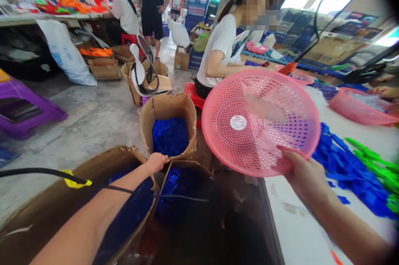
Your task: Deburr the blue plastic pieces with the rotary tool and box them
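My right hand [299,165] grips the near rim of a round pink plastic basket [227,148], thumb on the inner side. The basket is tilted so its perforated inside faces me, and nothing lies in it but a round white sticker [238,122]. My left hand [156,162] is closed on the near edge of a cardboard box [168,105] that has blue pieces [170,136] inside. Beneath my left forearm stands a larger cardboard box [90,165], also with blue pieces in it. Another open box with blue pieces is close by, its lower part in dark shadow.
On the white table [296,215] at right lie blue strips [346,169] and green pieces [374,157]. A person in a white shirt [215,48] sits just beyond the basket. A purple stool [31,102] stands at left. A black cable [37,171] crosses my left forearm.
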Demonstrator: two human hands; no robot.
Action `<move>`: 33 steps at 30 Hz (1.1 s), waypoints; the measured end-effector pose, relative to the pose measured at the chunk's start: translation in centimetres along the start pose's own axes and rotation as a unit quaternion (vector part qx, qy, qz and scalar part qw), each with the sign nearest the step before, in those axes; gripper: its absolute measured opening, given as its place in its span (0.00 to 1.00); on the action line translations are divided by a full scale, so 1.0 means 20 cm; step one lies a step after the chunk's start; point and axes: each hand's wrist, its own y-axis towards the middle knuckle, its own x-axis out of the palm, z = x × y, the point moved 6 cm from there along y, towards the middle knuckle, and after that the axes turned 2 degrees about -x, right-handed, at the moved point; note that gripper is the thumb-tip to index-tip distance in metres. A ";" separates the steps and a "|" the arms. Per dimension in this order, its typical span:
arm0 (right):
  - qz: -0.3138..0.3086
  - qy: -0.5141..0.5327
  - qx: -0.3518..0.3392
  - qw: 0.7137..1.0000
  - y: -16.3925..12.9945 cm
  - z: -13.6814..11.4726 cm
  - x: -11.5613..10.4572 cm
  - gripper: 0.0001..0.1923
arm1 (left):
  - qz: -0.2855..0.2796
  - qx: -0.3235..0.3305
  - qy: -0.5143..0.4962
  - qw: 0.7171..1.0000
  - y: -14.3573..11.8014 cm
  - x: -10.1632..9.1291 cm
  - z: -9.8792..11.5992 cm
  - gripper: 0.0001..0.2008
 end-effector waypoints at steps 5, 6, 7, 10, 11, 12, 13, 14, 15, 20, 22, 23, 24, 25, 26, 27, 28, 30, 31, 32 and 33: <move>-0.077 0.002 -0.072 0.994 0.14 -0.26 0.57 0.21 | 0.004 0.021 0.001 1.000 0.00 0.02 -0.03 0.12; -0.088 -0.018 -0.098 0.991 0.17 -0.32 0.71 0.22 | 0.005 0.024 -0.004 1.000 0.02 0.02 -0.04 0.11; -0.099 -0.039 -0.122 0.987 0.21 -0.36 0.86 0.22 | 0.006 0.026 -0.011 1.000 0.04 0.02 -0.05 0.11; -0.140 -0.098 -0.186 0.968 0.26 -0.46 1.34 0.23 | 0.015 0.035 -0.037 0.999 0.13 0.00 -0.08 0.10; -0.159 -0.116 -0.209 0.958 0.25 -0.48 1.49 0.24 | 0.020 0.039 -0.045 0.998 0.15 0.00 -0.08 0.11; -0.182 -0.133 -0.232 0.946 0.24 -0.48 1.64 0.26 | 0.026 0.044 -0.052 0.997 0.18 0.01 -0.09 0.11; -0.206 -0.149 -0.255 0.933 0.22 -0.48 1.77 0.27 | 0.032 0.049 -0.059 0.997 0.20 0.02 -0.09 0.11; -0.230 -0.166 -0.276 0.918 0.20 -0.47 1.90 0.27 | 0.039 0.053 -0.066 0.996 0.21 0.03 -0.09 0.12; -0.252 -0.183 -0.294 0.903 0.18 -0.45 2.01 0.28 | 0.046 0.056 -0.073 0.995 0.22 0.05 -0.09 0.12; -0.316 -0.254 -0.366 0.837 0.24 -0.34 2.44 0.32 | 0.066 0.049 -0.114 0.990 0.19 0.19 -0.11 0.08; -0.331 -0.261 -0.405 0.811 0.29 -0.30 2.58 0.35 | 0.065 0.041 -0.129 0.989 0.18 0.24 -0.13 0.08; -0.338 -0.260 -0.425 0.799 0.31 -0.28 2.65 0.35 | 0.068 0.040 -0.139 0.987 0.18 0.26 -0.14 0.08; -0.344 -0.258 -0.442 0.787 0.32 -0.26 2.71 0.36 | 0.075 0.041 -0.151 0.985 0.19 0.27 -0.14 0.09; -0.349 -0.255 -0.458 0.777 0.32 -0.24 2.78 0.36 | 0.083 0.044 -0.164 0.982 0.19 0.29 -0.15 0.09; -0.354 -0.254 -0.468 0.769 0.32 -0.21 2.83 0.36 | 0.093 0.049 -0.175 0.979 0.19 0.30 -0.15 0.10; -0.357 -0.255 -0.474 0.764 0.30 -0.18 2.89 0.36 | 0.103 0.052 -0.183 0.976 0.19 0.30 -0.15 0.11; -0.359 -0.257 -0.474 0.762 0.28 -0.15 2.94 0.36 | 0.108 0.054 -0.184 0.976 0.19 0.31 -0.14 0.11; -0.362 -0.258 -0.465 0.765 0.23 -0.11 3.04 0.34 | 0.106 0.049 -0.167 0.979 0.17 0.31 -0.12 0.12; -0.363 -0.254 -0.462 0.768 0.21 -0.11 3.08 0.34 | 0.098 0.046 -0.158 0.981 0.15 0.30 -0.11 0.12; -0.365 -0.248 -0.462 0.769 0.19 -0.10 3.11 0.34 | 0.084 0.048 -0.151 0.984 0.13 0.29 -0.09 0.11; -0.368 -0.241 -0.464 0.768 0.17 -0.11 3.12 0.34 | 0.064 0.052 -0.147 0.986 0.11 0.27 -0.08 0.10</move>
